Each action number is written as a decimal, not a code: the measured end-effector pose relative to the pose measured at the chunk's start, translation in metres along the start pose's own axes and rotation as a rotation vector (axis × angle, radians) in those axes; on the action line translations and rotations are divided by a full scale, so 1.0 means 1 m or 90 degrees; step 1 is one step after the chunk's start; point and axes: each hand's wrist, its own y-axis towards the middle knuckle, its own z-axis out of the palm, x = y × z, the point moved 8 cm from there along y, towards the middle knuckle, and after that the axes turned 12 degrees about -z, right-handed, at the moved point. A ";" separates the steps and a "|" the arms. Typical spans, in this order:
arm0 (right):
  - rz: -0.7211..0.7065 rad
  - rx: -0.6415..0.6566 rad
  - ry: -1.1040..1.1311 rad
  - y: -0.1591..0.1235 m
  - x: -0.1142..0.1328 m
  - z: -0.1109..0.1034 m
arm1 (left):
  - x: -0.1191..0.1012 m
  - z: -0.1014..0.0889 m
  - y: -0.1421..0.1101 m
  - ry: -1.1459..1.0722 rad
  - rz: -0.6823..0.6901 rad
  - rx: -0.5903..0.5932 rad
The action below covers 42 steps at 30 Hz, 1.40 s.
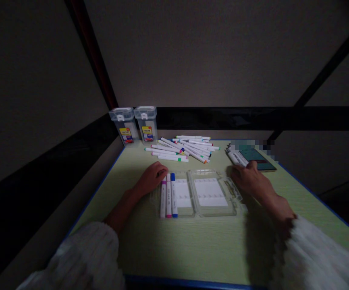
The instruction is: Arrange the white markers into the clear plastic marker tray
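Note:
A clear plastic case [196,205] lies unfolded on the table. Three white markers [169,197], with purple, pink and blue ends, stand side by side in its left half. My left hand [154,176] is at the case's upper left corner, fingers curled in by the marker tops; whatever they may hold is hidden. To the right of the case, my right hand [253,179] is closed around the near end of a bundle of white markers [237,157]. My palm hides part of that bundle.
A loose pile of white markers [189,149] with coloured ends lies behind the case. Two clear lidded boxes [126,125] stand at the back left. A flat green-screened device [254,157], partly pixelated, lies at the right. Blue edging [192,278] borders the table.

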 end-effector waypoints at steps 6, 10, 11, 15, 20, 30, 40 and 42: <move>-0.002 -0.017 -0.003 0.000 0.000 -0.002 | 0.001 0.001 0.000 0.010 0.002 -0.003; -0.015 -0.014 -0.005 0.000 0.001 -0.002 | 0.000 0.000 0.000 0.003 -0.004 0.000; -0.017 -0.012 -0.004 0.001 0.001 -0.002 | 0.000 0.000 0.000 0.002 -0.003 0.001; -0.012 -0.010 -0.013 0.000 0.001 -0.002 | 0.000 0.000 0.000 0.001 0.000 -0.001; -0.005 -0.024 -0.041 -0.001 0.002 -0.006 | 0.000 0.000 0.000 -0.004 -0.001 0.003; -0.028 -0.038 -0.048 -0.001 0.005 -0.011 | 0.001 0.000 0.000 -0.006 -0.006 -0.002; -0.153 -0.124 -0.019 -0.007 0.053 -0.038 | 0.000 -0.002 -0.001 -0.014 -0.006 -0.005; -0.184 -0.145 -0.012 -0.012 0.065 -0.044 | 0.000 -0.002 0.000 -0.011 -0.002 -0.004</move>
